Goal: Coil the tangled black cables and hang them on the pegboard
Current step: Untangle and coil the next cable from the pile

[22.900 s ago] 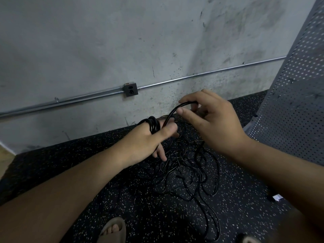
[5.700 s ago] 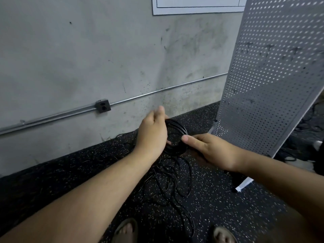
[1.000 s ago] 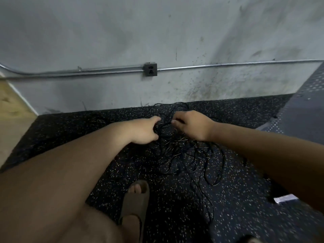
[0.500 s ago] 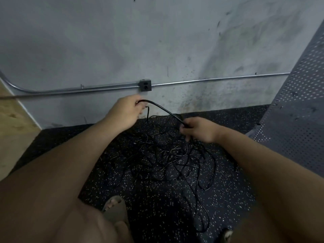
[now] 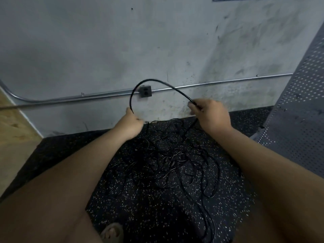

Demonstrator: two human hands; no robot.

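Black cable (image 5: 154,79) arcs between left hand (image 5: 130,124) and right hand (image 5: 210,116), both gripping it (right pinch blurry, probably firm), over floor tangle (image 5: 175,155) beside pegboard (image 5: 298,111); yanking could cinch its knots tighter.

Dark square outlet box (image 5: 145,91) on silver metal conduit (image 5: 228,82) at twelve o'clock; speckled black rubber floor (image 5: 157,216) at six.

Bare left forearm (image 5: 91,160) and right forearm (image 5: 259,155), greyish open-toed sandal (image 5: 114,229).
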